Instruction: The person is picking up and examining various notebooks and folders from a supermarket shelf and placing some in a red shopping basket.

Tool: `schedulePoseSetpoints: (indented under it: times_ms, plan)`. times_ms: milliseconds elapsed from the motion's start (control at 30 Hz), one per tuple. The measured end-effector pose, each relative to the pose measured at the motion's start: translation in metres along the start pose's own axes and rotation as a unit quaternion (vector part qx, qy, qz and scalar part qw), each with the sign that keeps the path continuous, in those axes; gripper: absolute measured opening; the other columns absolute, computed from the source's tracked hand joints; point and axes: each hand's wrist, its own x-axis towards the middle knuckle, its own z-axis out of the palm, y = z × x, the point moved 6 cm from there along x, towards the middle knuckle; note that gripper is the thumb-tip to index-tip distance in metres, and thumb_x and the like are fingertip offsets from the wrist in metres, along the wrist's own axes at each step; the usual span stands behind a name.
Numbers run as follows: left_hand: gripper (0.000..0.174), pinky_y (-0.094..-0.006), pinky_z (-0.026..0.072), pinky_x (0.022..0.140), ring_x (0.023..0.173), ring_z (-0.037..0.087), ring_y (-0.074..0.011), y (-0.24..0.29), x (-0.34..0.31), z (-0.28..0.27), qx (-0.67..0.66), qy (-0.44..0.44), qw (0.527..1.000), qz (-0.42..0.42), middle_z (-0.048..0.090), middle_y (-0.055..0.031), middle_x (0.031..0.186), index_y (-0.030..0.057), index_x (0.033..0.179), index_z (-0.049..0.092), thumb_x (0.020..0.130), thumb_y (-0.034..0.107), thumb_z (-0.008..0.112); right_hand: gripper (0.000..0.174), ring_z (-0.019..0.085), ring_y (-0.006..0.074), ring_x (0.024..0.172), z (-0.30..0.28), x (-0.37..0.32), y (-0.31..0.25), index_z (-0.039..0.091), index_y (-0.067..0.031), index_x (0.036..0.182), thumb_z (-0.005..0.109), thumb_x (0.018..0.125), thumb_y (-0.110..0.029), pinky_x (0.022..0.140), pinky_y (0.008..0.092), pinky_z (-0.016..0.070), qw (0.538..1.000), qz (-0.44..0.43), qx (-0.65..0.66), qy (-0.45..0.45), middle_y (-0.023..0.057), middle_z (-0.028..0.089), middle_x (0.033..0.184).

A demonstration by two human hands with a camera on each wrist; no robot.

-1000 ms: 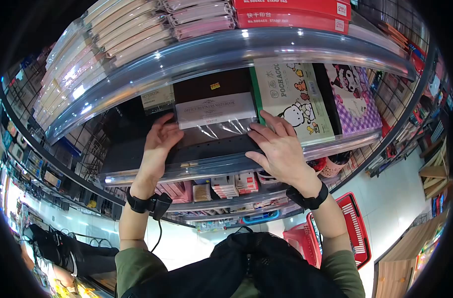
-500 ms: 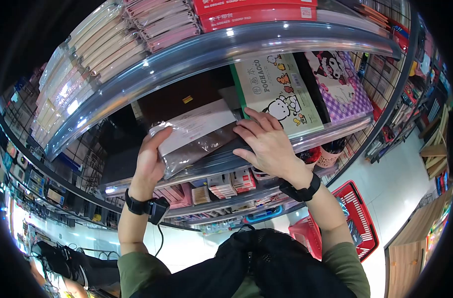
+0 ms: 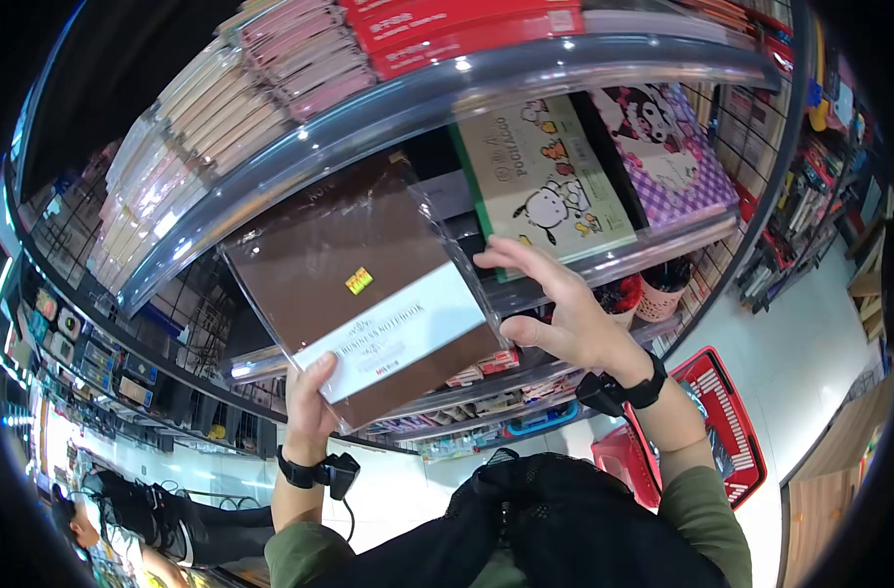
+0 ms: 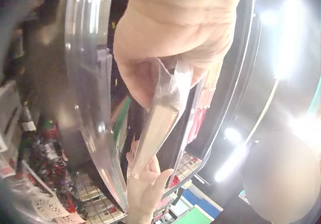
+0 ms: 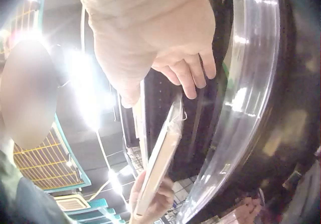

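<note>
A brown notebook (image 3: 334, 240) with a white paper band and a yellow price sticker, wrapped in clear plastic, is held tilted in front of the shelf. My left hand (image 3: 312, 400) grips its lower left corner, thumb on top. In the left wrist view that hand (image 4: 175, 38) pinches the wrapped edge (image 4: 159, 118). My right hand (image 3: 574, 318) is beside the notebook's right edge, thumb and fingers spread, holding nothing. The right wrist view shows the right hand (image 5: 155, 38) above the notebook's edge (image 5: 158, 159), with a gap between them.
A green Pochacco book (image 3: 550, 186) and a purple checked book (image 3: 667, 157) lie on the shelf to the right. Red stamp pad boxes (image 3: 466, 29) sit above a clear shelf lip (image 3: 447, 83). A red basket (image 3: 706, 421) stands below right; another person (image 3: 163, 510) is lower left.
The brown notebook has come out over the shelf's front edge, lifted and turned in my left hand. My right hand has moved away from the shelf and its fingers have spread.
</note>
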Motion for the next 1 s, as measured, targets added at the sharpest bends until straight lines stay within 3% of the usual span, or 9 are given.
schedulePoseSetpoints:
  times_ms: [67,200,333,433,633,700,767,833,1000]
  plan:
    - [0.058,-0.0396,0.047,0.092,0.108,0.056,-0.03,-0.012,-0.007,0.009,0.014,-0.018,1.0,-0.014,0.051,-0.0219,0.119,-0.0068,0.127,0.034,0.08,0.014,0.061,0.078,0.05,0.0275,0.112,-0.001,-0.018,0.004,0.029,0.0014,0.135,0.064,0.08,-0.042,0.094,0.0382,0.0388,0.982,0.074,0.175,0.013,0.017,0.051,0.124]
    - [0.061,-0.0375,0.0458,0.091,0.106,0.056,-0.0262,-0.049,-0.011,0.045,0.021,-0.077,0.993,-0.088,0.053,-0.017,0.116,-0.0029,0.126,0.038,0.075,0.014,0.067,0.074,0.054,0.014,0.097,-0.008,-0.072,0.018,0.023,-0.0003,0.139,0.067,0.082,-0.017,0.081,0.0268,0.0441,0.906,0.203,0.372,-0.003,0.0134,0.052,0.118]
    - [0.059,-0.0346,0.0433,0.091,0.106,0.055,-0.0223,-0.096,-0.011,0.099,0.053,-0.168,0.97,-0.165,0.055,-0.0123,0.114,0.0,0.126,0.039,0.075,0.011,0.067,0.07,0.043,0.0169,0.115,-0.027,-0.141,0.017,0.024,0.0097,0.134,0.065,0.084,-0.017,0.093,0.0295,0.0382,0.909,0.268,0.316,0.049,0.0114,0.045,0.126]
    - [0.056,-0.0342,0.043,0.092,0.106,0.055,-0.0206,-0.135,-0.016,0.141,0.092,-0.234,0.941,-0.227,0.055,-0.012,0.115,-0.0009,0.125,0.041,0.076,0.009,0.067,0.063,0.042,0.016,0.117,-0.052,-0.199,0.011,0.027,0.0071,0.134,0.062,0.086,-0.014,0.096,0.0292,0.0354,0.879,0.277,0.361,0.138,0.0114,0.044,0.128]
    - [0.044,-0.0317,0.0435,0.09,0.102,0.057,-0.0177,-0.229,-0.046,0.239,0.154,-0.438,0.804,-0.372,0.059,-0.0115,0.112,-0.0045,0.118,0.05,0.081,0.011,0.065,0.048,0.051,0.0112,0.106,-0.074,-0.342,0.008,0.04,-0.0007,0.129,0.059,0.087,-0.013,0.092,0.0275,0.04,0.752,0.393,0.398,0.349,0.0051,0.054,0.118]
    - [0.04,-0.0301,0.0424,0.09,0.102,0.056,-0.0165,-0.26,-0.06,0.265,0.141,-0.476,0.758,-0.422,0.058,-0.0109,0.113,-0.0058,0.118,0.051,0.083,0.011,0.061,0.049,0.052,0.0117,0.105,-0.073,-0.385,0.006,0.04,0.0003,0.128,0.06,0.086,-0.014,0.091,0.027,0.0407,0.692,0.422,0.407,0.42,0.0059,0.055,0.117]
    - [0.039,-0.0292,0.041,0.092,0.104,0.055,-0.0159,-0.298,-0.077,0.284,0.14,-0.49,0.709,-0.487,0.058,-0.0105,0.113,-0.0049,0.118,0.051,0.084,0.012,0.06,0.049,0.053,0.0136,0.105,-0.074,-0.429,-0.002,0.039,0.0026,0.128,0.059,0.087,-0.015,0.092,0.028,0.0408,0.67,0.449,0.379,0.453,0.0079,0.055,0.117]
    - [0.037,-0.0293,0.0401,0.093,0.105,0.054,-0.0158,-0.339,-0.095,0.296,0.136,-0.495,0.663,-0.545,0.057,-0.0091,0.114,-0.0036,0.119,0.05,0.086,0.012,0.058,0.05,0.054,0.0162,0.105,-0.062,-0.475,-0.002,0.039,0.0045,0.128,0.058,0.087,-0.016,0.092,0.0292,0.0418,0.591,0.492,0.42,0.482,0.0106,0.055,0.117]
    - [0.041,-0.0294,0.0461,0.085,0.105,0.055,-0.0156,-0.426,-0.123,0.307,0.19,-0.591,0.602,-0.501,0.057,-0.0099,0.116,0.0001,0.125,0.044,0.087,0.009,0.055,0.042,0.059,0.0191,0.098,-0.049,-0.586,0.001,0.042,0.0052,0.125,0.053,0.09,-0.015,0.086,0.0293,0.0486,0.507,0.503,0.396,0.577,0.013,0.058,0.111]
